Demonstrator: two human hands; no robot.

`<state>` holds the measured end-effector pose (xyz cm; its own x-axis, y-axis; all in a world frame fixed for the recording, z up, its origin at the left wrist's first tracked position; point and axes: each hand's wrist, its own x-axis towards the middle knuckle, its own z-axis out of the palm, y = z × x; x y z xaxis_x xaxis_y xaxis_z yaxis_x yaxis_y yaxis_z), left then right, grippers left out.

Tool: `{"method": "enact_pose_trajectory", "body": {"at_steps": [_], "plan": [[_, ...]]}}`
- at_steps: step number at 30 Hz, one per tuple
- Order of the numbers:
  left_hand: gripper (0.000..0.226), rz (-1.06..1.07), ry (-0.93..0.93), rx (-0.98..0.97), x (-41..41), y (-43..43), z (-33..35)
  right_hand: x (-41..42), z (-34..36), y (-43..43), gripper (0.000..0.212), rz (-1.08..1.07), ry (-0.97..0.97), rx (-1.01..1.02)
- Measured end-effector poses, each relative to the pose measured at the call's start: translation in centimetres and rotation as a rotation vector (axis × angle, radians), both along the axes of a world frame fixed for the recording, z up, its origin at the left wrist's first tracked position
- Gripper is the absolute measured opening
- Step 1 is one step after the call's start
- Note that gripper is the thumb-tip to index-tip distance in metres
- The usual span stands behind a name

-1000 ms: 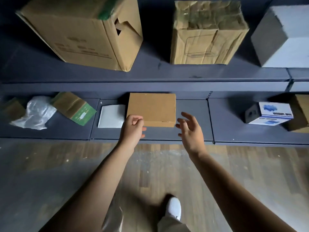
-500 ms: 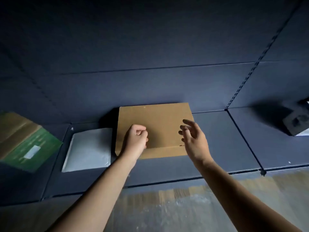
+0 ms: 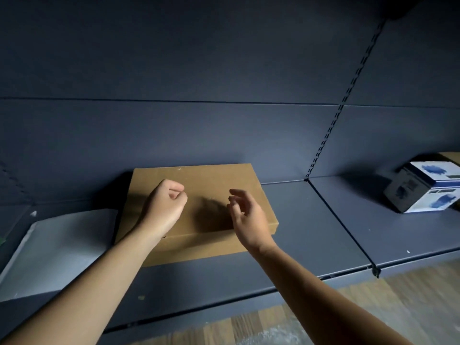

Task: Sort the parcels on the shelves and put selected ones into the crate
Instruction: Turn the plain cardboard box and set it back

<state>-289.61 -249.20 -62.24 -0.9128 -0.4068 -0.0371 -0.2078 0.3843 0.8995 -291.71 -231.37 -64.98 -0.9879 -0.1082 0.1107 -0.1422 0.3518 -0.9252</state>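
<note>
A flat brown cardboard parcel [image 3: 209, 185] lies on the dark lower shelf [image 3: 323, 227], its back edge against the shelf's rear panel. My left hand [image 3: 165, 207] hovers over the parcel's left part with its fingers curled into a fist, holding nothing. Over the parcel's right part my right hand [image 3: 245, 215] hangs with fingers loosely spread and slightly bent, also holding nothing. Both hands cast shadows on the lid. No crate is in view.
A flat white parcel [image 3: 62, 247] lies just left of the brown one. A white-and-blue printed box [image 3: 423, 190] sits tilted at the far right of the shelf, with a brown box corner [image 3: 451, 156] behind it. Wooden floor [image 3: 373, 310] shows below the shelf edge.
The view has dropped and closed in on the lower shelf, so the upper shelf's boxes are out of sight. Both hands have moved forward from the front edge to over the brown parcel's lid.
</note>
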Motion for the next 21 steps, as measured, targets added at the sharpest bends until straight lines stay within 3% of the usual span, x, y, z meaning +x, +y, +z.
{"method": "enact_pose_trajectory", "body": {"at_steps": [5, 8, 12, 15, 18, 21], "plan": [[0.018, -0.025, -0.002, -0.266, 1.8, -1.2, -1.4, -0.3, -1.0, 1.0, 0.031, 0.089, 0.134, 0.244], [0.039, -0.104, -0.118, -0.495, 2.5, -2.3, -1.5, -0.4, -1.8, 1.4, 0.032, 0.053, 0.187, 0.327], [0.07, -0.229, -0.289, -0.558, 3.5, -2.8, -1.4, -0.4, -2.3, 1.5, 0.026, 0.098, 0.245, 0.556], [0.083, -0.175, -0.363, -0.697, 4.2, -3.3, -2.4, -0.2, -2.5, 2.5, 0.036, -0.042, 0.186, 0.729], [0.097, -0.055, -0.406, -0.637, 4.9, -4.4, -3.5, -0.1, -2.4, 3.6, 0.058, -0.115, 0.025, 0.787], [0.116, 0.007, -0.371, -0.368, 5.0, -5.1, -4.0, -0.6, -2.1, 4.2, 0.066, -0.113, -0.137, 0.543]]}}
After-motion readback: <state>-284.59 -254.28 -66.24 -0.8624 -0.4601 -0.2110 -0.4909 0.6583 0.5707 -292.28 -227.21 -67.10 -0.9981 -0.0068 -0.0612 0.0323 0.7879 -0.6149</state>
